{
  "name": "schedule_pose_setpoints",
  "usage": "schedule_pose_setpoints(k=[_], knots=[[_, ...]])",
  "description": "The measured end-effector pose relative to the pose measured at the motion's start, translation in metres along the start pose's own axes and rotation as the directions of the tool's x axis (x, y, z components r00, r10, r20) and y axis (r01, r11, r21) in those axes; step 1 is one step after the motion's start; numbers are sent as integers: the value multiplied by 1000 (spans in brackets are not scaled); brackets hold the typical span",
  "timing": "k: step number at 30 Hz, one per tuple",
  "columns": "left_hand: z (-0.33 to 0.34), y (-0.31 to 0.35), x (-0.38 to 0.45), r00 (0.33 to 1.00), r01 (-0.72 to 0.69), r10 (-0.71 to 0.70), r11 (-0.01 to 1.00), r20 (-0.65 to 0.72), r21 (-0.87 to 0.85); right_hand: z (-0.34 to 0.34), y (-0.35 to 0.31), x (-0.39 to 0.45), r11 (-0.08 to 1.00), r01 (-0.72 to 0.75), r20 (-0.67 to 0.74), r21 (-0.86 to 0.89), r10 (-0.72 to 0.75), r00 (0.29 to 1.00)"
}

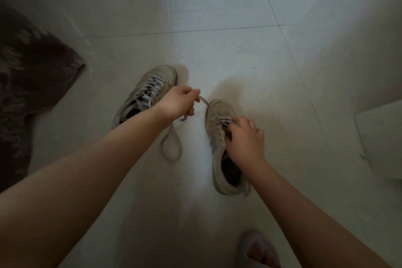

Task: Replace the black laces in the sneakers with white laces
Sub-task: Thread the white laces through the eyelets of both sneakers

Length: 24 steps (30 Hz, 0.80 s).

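Running up-left from the centre-right sneaker (219, 137), the white lace (205, 103) ends pinched in the left hand (179, 102); slack loops below. The right hand (245, 137) grips the sneaker's eyelets, nearer; the laced sneaker (148, 91) lies upper left.

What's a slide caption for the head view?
Left hand pulls a white lace from the right sneaker, steadied by the right hand; left sneaker already laced.

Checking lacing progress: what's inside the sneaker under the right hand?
The sneaker shows a dark, seemingly empty heel opening. The right hand covers its tongue and upper eyelets, hiding what's there.
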State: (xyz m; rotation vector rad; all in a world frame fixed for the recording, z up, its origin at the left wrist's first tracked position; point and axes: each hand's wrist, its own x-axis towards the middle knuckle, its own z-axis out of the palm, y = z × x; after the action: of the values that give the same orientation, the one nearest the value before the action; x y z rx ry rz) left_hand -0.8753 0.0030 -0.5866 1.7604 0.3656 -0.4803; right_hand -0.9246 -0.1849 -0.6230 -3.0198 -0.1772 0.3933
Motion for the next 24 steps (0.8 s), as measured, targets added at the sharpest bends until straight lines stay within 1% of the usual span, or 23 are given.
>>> schedule_pose_setpoints(k=[1, 2, 3, 4, 5, 6, 7, 8, 9, 10, 11, 12, 13, 15, 16, 17, 19, 21, 22, 23, 24], knots=[[2, 1, 4, 1000, -9, 9, 1000, -28, 3, -2, 0, 2, 1000, -8, 24, 11, 8, 1000], [4, 1, 6, 998, -19, 25, 997, -63, 80, -4, 0, 3, 999, -11, 39, 36, 10, 999], [6, -1, 9, 993, -24, 48, 976, -107, 216, -6, 1, 3, 996, -14, 46, 83, 10, 999], [8, -6, 11, 986, -16, 77, 927, -149, 374, -9, 2, 3, 985, -29, 55, 172, 20, 998], [10, -10, 9, 979, 2, 105, 855, -177, 518, -13, 4, 3, 955, -61, 77, 292, 40, 996], [12, -15, 5, 973, 4, 139, 783, -181, 622, -17, 5, 3, 906, -107, 119, 410, 63, 991], [17, -18, 0, 964, -46, 211, 733, -163, 679, -21, 5, 3, 854, -149, 161, 499, 77, 984], [22, -21, -6, 941, -148, 317, 704, -121, 695, -25, 6, 4, 823, -174, 185, 541, 86, 979], [29, -22, -11, 907, -278, 418, 685, -51, 674, -28, 6, 6, 811, -174, 186, 558, 83, 979], [37, -21, -17, 875, -393, 483, 667, 34, 633, -33, 6, 8, 800, -164, 178, 577, 72, 981], [46, -21, -21, 856, -470, 503, 657, 121, 590, -39, 5, 9, 782, -151, 168, 605, 60, 984], [55, -19, -25, 848, -507, 496, 659, 186, 556, -45, 4, 10, 760, -143, 160, 634, 52, 986], [62, -17, -27, 852, -512, 480, 675, 211, 532, -51, 4, 11, 742, -133, 149, 658, 46, 988], [71, -13, -26, 862, -488, 486, 715, 146, 501, -59, 7, 14, 679, -130, 137, 722, 44, 990], [74, -10, -25, 857, -490, 502, 728, 114, 480, -61, 10, 14, 633, -128, 130, 763, 43, 991], [75, -7, -23, 848, -507, 521, 739, 101, 444, -64, 13, 14, 612, -109, 109, 784, 37, 993], [76, 1, -19, 841, -529, 529, 756, 116, 386, -68, 18, 13, 650, -38, 46, 759, 4, 999], [75, 7, -16, 844, -515, 526, 738, 107, 435, -74, 27, 12, 706, 27, 13, 708, -52, 999], [71, 7, -12, 864, -469, 499, 745, 69, 474, -77, 34, 12, 729, 37, 27, 683, -76, 997], [66, 4, -5, 893, -395, 451, 781, 0, 484, -81, 41, 11, 740, 23, 64, 673, -89, 994], [58, 1, 3, 931, -286, 357, 847, -82, 448, -85, 48, 10, 736, -8, 112, 676, -92, 989]])
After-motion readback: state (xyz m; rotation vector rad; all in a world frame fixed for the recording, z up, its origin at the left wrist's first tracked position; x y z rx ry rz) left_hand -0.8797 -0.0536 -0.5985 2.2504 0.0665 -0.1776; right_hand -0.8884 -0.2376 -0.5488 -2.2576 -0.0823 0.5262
